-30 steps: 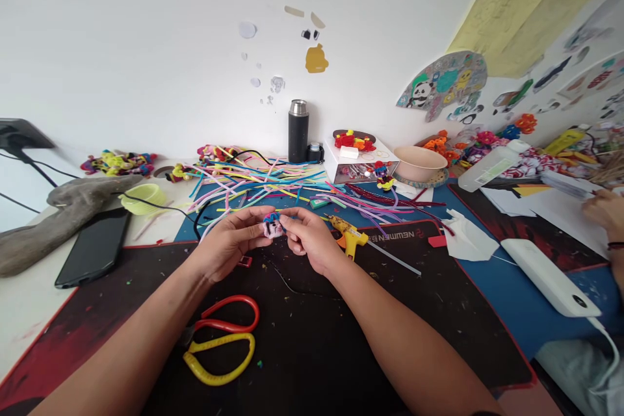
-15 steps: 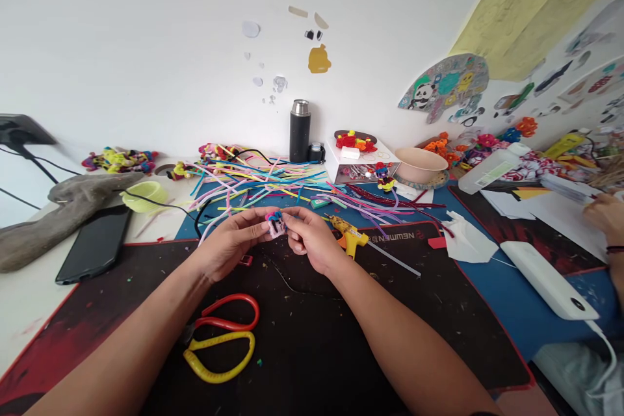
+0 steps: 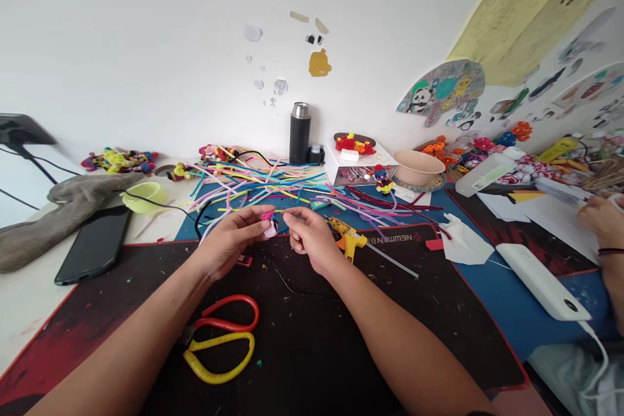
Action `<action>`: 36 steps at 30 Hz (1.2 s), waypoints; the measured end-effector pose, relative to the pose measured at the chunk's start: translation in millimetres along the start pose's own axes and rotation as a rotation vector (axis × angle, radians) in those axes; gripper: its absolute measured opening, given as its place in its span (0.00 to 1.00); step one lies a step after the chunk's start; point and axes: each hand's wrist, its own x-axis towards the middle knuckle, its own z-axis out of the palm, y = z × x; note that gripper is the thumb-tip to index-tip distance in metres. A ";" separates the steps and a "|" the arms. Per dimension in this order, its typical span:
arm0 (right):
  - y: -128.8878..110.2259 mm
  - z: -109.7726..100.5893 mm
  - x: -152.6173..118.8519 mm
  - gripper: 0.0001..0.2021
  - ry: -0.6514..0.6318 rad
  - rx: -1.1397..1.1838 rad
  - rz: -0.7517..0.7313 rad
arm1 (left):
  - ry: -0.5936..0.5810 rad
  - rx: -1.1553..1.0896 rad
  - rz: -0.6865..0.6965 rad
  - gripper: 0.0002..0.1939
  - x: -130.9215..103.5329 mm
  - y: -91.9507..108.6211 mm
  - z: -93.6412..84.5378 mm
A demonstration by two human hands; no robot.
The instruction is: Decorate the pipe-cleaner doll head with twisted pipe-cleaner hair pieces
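Observation:
My left hand (image 3: 233, 234) pinches a small fuzzy pipe-cleaner figure (image 3: 270, 227) in pink, white and dark blue between thumb and fingers. Just to its right, my right hand (image 3: 308, 234) has thumb and forefinger pressed together. A tiny bit of colour shows at those fingertips, too small to name. Both hands are above the black desk mat (image 3: 302, 338). Below my left hand lie scissors (image 3: 224, 338) with one red and one yellow handle; their blades are hidden by my left forearm. A yellow glue gun (image 3: 351, 237) rests beside my right hand.
Loose pipe cleaners (image 3: 273, 182) spread behind my hands. Further back stand a black thermos (image 3: 299, 133), a white box (image 3: 361, 172) and a beige bowl (image 3: 418, 168). A phone (image 3: 92, 244) lies left. A white power bank (image 3: 541, 283) and another person's hand (image 3: 597, 218) are at right.
The figure has turned in my left hand, so its pink part now shows on top. My right fingertips have moved slightly away from it. The view has shifted a little.

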 end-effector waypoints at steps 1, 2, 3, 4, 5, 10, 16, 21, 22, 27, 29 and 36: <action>0.4 0.3 0.5 0.24 0.006 -0.007 -0.017 | 0.007 0.010 0.017 0.26 0.4 0.6 0.2; 0.7 0.7 0.7 0.24 0.011 -0.012 -0.030 | 0.014 0.014 0.030 0.25 1.0 1.1 0.0; 0.8 1.0 0.6 0.25 0.020 -0.015 -0.041 | 0.020 0.016 0.038 0.25 1.7 1.2 -0.6; 0.5 1.3 -0.2 0.25 0.032 -0.017 -0.048 | 0.027 0.016 0.041 0.25 2.8 1.0 -1.6; -0.4 1.5 -1.8 0.25 0.048 -0.019 -0.055 | 0.033 0.017 0.042 0.25 4.0 0.5 -3.0; -15.3 -1.7 -26.8 0.22 0.107 -0.118 -0.094 | 0.036 0.036 0.075 0.25 10.6 -3.3 -11.7; -30.0 -29.5 -74.1 0.24 0.136 -0.427 -0.057 | 0.044 -0.006 0.126 0.27 13.4 -2.5 -14.9; -28.9 -72.2 -97.9 0.27 0.267 -0.754 -0.031 | 0.028 0.009 0.160 0.28 13.2 -0.5 -15.4; -29.4 -79.4 -99.6 0.27 0.293 -0.859 -0.024 | 0.026 0.022 0.169 0.28 13.4 -0.5 -15.8; -37.8 -95.2 -91.8 0.28 0.367 -1.242 0.079 | 0.034 0.078 0.179 0.31 15.8 0.1 -18.5; -40.0 -93.1 -84.7 0.30 0.375 -1.301 0.121 | 0.037 0.081 0.166 0.33 16.4 1.0 -19.2; -35.0 -81.9 -79.2 0.28 0.451 -1.408 0.157 | 0.011 0.104 0.173 0.35 16.6 -0.1 -19.3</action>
